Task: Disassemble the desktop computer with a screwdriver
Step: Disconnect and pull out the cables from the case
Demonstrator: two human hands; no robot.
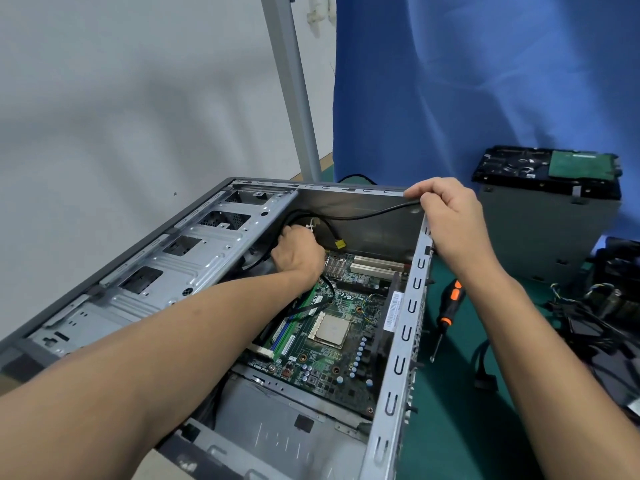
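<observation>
The open grey computer case [145, 271] lies on its side with the green motherboard [332, 344] and its bare CPU [329, 330] showing inside. My left hand [298, 254] reaches deep into the case and is closed around a bundle of black cables [298, 216] near the drive bays. At the case's far right corner my right hand [446, 216] pinches one black cable [367, 214] that runs across to the bundle. An orange-and-black screwdriver [448, 310] lies on the green mat right of the case, untouched.
A hard drive [547, 168] rests on a grey metal box [543, 233] at the back right. Removed parts and tangled wires [602, 320] sit at the right edge. A blue cloth [485, 81] hangs behind, beside a grey pole [294, 88].
</observation>
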